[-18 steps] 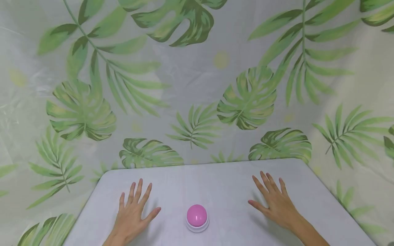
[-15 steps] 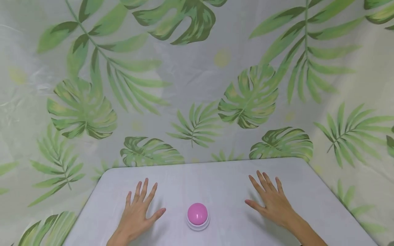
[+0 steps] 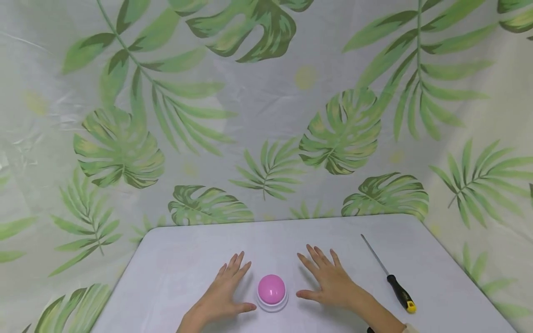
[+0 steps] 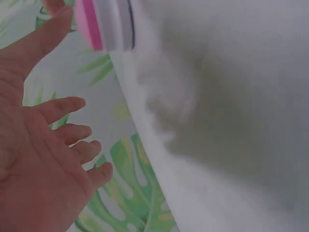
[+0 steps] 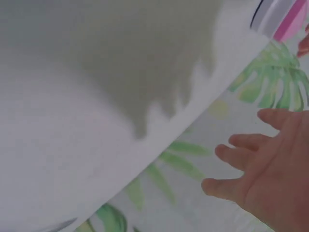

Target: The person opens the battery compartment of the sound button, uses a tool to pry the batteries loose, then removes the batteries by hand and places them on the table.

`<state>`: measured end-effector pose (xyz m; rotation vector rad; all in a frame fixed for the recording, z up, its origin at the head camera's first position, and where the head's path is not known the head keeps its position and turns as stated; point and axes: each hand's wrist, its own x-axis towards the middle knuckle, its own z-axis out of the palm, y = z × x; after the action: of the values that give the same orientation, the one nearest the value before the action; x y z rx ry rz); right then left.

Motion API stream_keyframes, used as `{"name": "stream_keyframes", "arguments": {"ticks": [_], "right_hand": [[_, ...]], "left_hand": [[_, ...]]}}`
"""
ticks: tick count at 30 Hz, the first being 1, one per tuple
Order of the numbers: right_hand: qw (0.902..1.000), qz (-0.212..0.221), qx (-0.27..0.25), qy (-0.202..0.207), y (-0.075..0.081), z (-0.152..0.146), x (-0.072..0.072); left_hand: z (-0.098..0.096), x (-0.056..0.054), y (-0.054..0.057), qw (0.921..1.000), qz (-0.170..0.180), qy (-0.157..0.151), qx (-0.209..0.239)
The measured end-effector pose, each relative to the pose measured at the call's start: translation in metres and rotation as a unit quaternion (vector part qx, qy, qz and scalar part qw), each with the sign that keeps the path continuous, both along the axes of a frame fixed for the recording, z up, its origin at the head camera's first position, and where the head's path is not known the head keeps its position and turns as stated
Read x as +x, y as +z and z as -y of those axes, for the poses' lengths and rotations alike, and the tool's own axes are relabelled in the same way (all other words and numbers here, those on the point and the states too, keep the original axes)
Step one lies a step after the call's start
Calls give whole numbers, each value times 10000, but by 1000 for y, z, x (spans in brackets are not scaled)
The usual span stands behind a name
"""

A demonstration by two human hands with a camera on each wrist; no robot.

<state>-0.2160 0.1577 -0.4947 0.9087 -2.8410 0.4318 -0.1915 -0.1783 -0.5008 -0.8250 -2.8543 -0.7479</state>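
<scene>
A pink dome-shaped push button (image 3: 271, 290) on a round white base sits on the white table between both hands. My left hand (image 3: 222, 293) hovers just left of it, fingers spread, the thumb tip close to the base. On the other side my right hand (image 3: 331, 282) is held over the table with fingers spread, a little farther from the button. Neither hand holds anything. In the left wrist view the button (image 4: 112, 26) shows at the top, beyond the left thumb. The right wrist view has part of the button (image 5: 277, 18) at its upper right corner.
A screwdriver (image 3: 399, 293) with a black and yellow handle lies right of my right forearm, its shaft pointing to the back edge. A small dark thing (image 3: 370, 330) peeks out by that forearm, mostly hidden. Behind the white table (image 3: 175, 249) hangs a leaf-patterned sheet (image 3: 266, 115).
Both hands have moved inward toward the push button, the left to the right and the right to the left. The screwdriver and the small dark thing, absent from the earlier frames, now show at right.
</scene>
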Motion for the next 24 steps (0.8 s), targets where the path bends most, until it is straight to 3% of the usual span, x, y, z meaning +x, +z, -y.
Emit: {"name": "stream_keyframes", "arguments": {"ticks": [6,10,15,24], "right_hand": [[9967,632,213,468,-8,24,-1],[9957,669,244,589,-9,38,-3],[9947,733,319,652,-13,48,-4],[9945,716,371,668,-20,56,-6]], "left_hand": [[-15,-5,-16,9994,159,-216,-223],[-19,-7,-20,9993,183,-195,-253],[-22,-7,-21,9994,45,-200,-291],[-28,-9,-20,9989,243,-244,-308]]}}
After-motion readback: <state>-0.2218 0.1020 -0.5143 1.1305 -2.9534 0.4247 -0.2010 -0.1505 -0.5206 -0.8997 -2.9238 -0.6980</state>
